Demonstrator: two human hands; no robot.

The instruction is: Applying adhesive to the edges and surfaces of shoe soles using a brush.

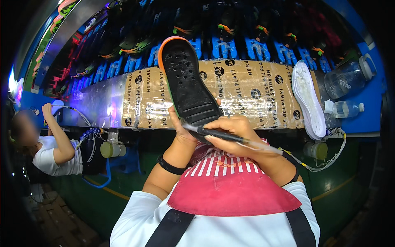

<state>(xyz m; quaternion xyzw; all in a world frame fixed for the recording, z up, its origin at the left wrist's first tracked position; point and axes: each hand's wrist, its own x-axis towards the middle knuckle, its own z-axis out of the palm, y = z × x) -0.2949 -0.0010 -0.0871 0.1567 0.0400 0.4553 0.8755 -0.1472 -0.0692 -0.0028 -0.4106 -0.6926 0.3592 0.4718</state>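
Over the cardboard [154, 109] on the bench [103, 105], here's the black sole [190, 91], looking light, rubbery, likely bendy; the left grip [183, 133] pinches its near end by the side edges, probably the steadiest hold, while the right grip [237, 128] closes round a pen-shaped tool [222, 135].

L hand [183, 131] holds sole [185, 80], R hand [236, 128] blk tool [226, 136].

Single view: head-worn wide fisheye, left one of a side-by-side pair. Faces steeply down and forward across the near edge of the desk [103, 99]; left hand [183, 131] and right hand [233, 131] at close range. Desk's far edge bows upward.
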